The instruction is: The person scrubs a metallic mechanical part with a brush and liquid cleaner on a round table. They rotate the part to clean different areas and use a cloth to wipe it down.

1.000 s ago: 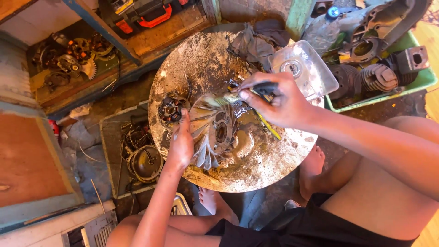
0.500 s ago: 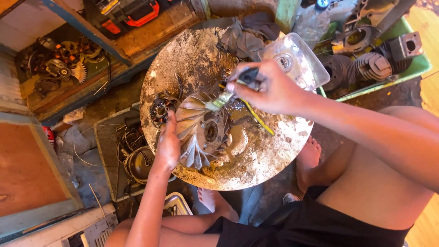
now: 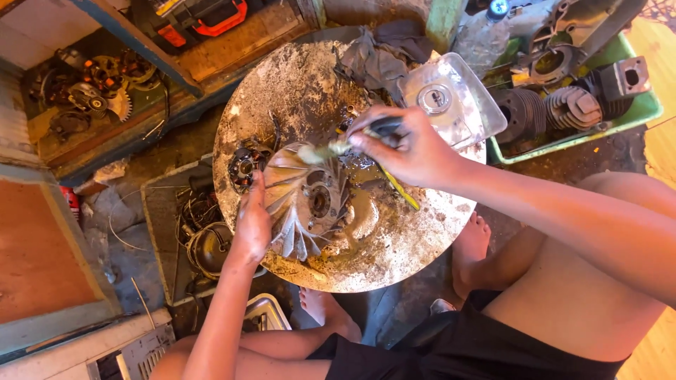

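Two bare hands are at work over a round, grimy metal basin (image 3: 422, 239) that sits low between the person's knees; only the head view is available, looking straight down. The left hand (image 3: 251, 224) is pressed flat against the left edge of a finned metal flywheel (image 3: 306, 200), fingers extended upward along the fins and not curled round anything, steadying the part. The flywheel lies in the left half of the basin, hub facing up, curved fins fanning out toward the near left rim, the whole thing wet and coated with muddy liquid. The right hand (image 3: 408, 148) is clenched round the dark handle of a small paintbrush (image 3: 338, 146); the pale bristles point left and touch the far top edge of the flywheel. A yellow-handled tool (image 3: 398, 186) lies in the basin under the right hand, angled toward the near right. Just left of the flywheel, by the left fingertips, sits a small wound stator coil (image 3: 244, 166) on the basin's left rim. At the far rim lie a crumpled grey rag (image 3: 377, 60) and, to its right, a translucent plastic tank (image 3: 454, 102) with a round metal cap, tilted against the basin. Farther right, a green tray (image 3: 644, 112) holds finned engine cylinders (image 3: 570, 105). On the floor left of the basin, a shallow box (image 3: 158, 232) holds wires and a round metal cover. Bare feet (image 3: 324, 309) show beneath the near rim.
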